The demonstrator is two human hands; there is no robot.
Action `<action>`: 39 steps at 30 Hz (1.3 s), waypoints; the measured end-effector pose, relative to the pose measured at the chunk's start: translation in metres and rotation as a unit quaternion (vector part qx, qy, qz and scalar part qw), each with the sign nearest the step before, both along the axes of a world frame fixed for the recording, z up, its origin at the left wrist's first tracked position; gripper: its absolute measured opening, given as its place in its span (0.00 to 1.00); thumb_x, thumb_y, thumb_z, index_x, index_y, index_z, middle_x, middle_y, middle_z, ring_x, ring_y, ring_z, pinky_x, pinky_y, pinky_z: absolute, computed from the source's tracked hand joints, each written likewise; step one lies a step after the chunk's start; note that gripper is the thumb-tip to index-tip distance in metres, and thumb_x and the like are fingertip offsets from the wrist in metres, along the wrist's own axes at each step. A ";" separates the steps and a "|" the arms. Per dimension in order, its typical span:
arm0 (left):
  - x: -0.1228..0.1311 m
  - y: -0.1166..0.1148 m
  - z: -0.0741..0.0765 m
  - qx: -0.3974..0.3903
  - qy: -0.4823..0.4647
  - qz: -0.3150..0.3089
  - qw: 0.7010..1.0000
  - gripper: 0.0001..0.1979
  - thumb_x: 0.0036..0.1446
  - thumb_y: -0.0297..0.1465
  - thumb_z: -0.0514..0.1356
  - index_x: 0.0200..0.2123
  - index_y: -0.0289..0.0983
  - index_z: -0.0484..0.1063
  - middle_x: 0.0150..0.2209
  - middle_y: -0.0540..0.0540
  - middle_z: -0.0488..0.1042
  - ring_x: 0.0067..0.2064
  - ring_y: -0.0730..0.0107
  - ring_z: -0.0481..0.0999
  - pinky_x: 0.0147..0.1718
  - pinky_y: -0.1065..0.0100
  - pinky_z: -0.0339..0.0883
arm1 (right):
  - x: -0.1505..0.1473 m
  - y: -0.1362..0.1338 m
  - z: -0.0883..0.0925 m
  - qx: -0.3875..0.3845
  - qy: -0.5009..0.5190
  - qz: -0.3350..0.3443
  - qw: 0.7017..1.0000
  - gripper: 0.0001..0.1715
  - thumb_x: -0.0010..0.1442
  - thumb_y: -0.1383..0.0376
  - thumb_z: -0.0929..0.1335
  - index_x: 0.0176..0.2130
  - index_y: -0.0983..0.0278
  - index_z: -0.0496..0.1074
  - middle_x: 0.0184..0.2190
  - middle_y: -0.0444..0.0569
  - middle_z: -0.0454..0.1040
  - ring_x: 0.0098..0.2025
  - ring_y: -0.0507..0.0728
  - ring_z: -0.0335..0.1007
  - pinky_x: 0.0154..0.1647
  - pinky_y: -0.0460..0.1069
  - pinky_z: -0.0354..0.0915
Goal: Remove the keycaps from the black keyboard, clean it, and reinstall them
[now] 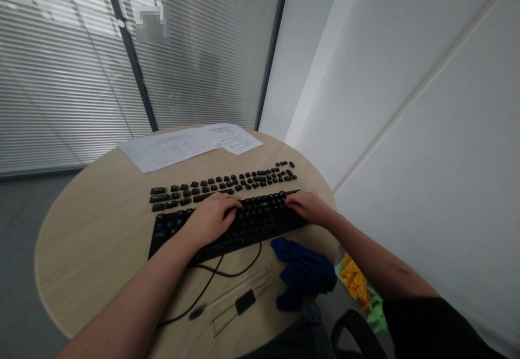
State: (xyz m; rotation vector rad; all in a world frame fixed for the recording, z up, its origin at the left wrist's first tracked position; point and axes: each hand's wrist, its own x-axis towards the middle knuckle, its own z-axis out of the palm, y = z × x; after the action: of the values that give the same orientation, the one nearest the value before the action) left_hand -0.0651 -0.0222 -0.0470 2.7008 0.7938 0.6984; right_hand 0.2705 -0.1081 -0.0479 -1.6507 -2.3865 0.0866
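A black computer keyboard (260, 223) lies on the table, some of its keys in place and a stretch on its right side looking bare. My left hand (215, 218) rests over its middle, fingers curled in and fingertips at the keys; what they hold, if anything, is hidden. At the right end, my right hand (306, 206) has its fingers bent together against the keyboard's upper right part. Loose black keycaps (219, 183) lie in rows just beyond the keyboard. The keyboard's cable (203, 288) loops toward me.
Printed papers (174, 148) lie at the far side of the round wooden table (81, 240). Closer to me are a blue cloth (304, 272), a thin brush (231, 292) and a wire keycap puller (245, 301). Yellow and green bags (355, 280) sit below, by the white wall.
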 end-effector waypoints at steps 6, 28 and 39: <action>-0.001 0.001 -0.001 -0.008 0.006 0.007 1.000 0.16 0.61 0.28 0.55 0.45 0.39 0.82 0.47 0.41 0.82 0.51 0.53 0.78 0.55 0.52 0.73 | -0.001 0.003 0.005 -0.019 -0.024 -0.003 1.000 0.11 0.66 0.74 0.67 0.43 0.62 0.78 0.40 0.51 0.81 0.43 0.58 0.76 0.47 0.51 0.67; 0.001 0.002 -0.001 -0.025 0.003 -0.007 1.000 0.15 0.61 0.26 0.56 0.45 0.39 0.82 0.44 0.42 0.82 0.49 0.54 0.78 0.54 0.52 0.72 | -0.021 0.007 0.033 -0.092 -0.134 0.009 0.987 0.12 0.67 0.74 0.65 0.48 0.64 0.74 0.39 0.54 0.80 0.41 0.60 0.75 0.41 0.50 0.62; 0.000 0.001 -0.001 -0.029 -0.012 -0.002 1.000 0.15 0.61 0.28 0.55 0.43 0.40 0.82 0.45 0.42 0.82 0.49 0.54 0.78 0.54 0.53 0.73 | -0.013 0.009 0.034 -0.059 -0.153 -0.006 0.986 0.07 0.66 0.68 0.71 0.39 0.63 0.82 0.42 0.53 0.80 0.42 0.58 0.76 0.41 0.49 0.65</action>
State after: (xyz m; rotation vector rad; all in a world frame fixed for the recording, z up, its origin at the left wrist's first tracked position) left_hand -0.0653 -0.0209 -0.0477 2.6368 0.7913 0.6940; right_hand 0.2579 -0.0986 -0.0142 -1.8496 -2.6387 -0.0305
